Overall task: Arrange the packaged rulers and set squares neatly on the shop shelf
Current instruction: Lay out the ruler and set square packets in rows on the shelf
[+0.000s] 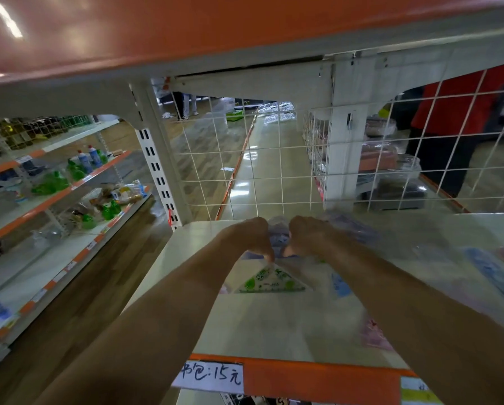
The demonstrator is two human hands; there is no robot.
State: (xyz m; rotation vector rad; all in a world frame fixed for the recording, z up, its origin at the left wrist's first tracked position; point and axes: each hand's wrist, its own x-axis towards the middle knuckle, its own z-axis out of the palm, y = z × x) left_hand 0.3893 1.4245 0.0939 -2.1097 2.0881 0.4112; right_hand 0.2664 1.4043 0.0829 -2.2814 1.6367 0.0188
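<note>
Both forearms stretched forward; left hand (pixel 250 238), right hand (pixel 309 236) side by side, fingers (pixel 269 255) curled, pinching clear plastic packet (pixel 278 233).

handwritten price label (pixel 212 375) up front; green bottles (pixel 50 182) on left racks (pixel 55 199); red-clad person (pixel 461 95) behind wire grid (pixel 245 159)

Bright, even indoor light. Lamp glare streaks the glossy orange upper shelf (pixel 99 30) far left and the pale polished floor (pixel 262 171). Edges bend; clear plastic packets (pixel 420 249) at right are motion-blurred.
</note>
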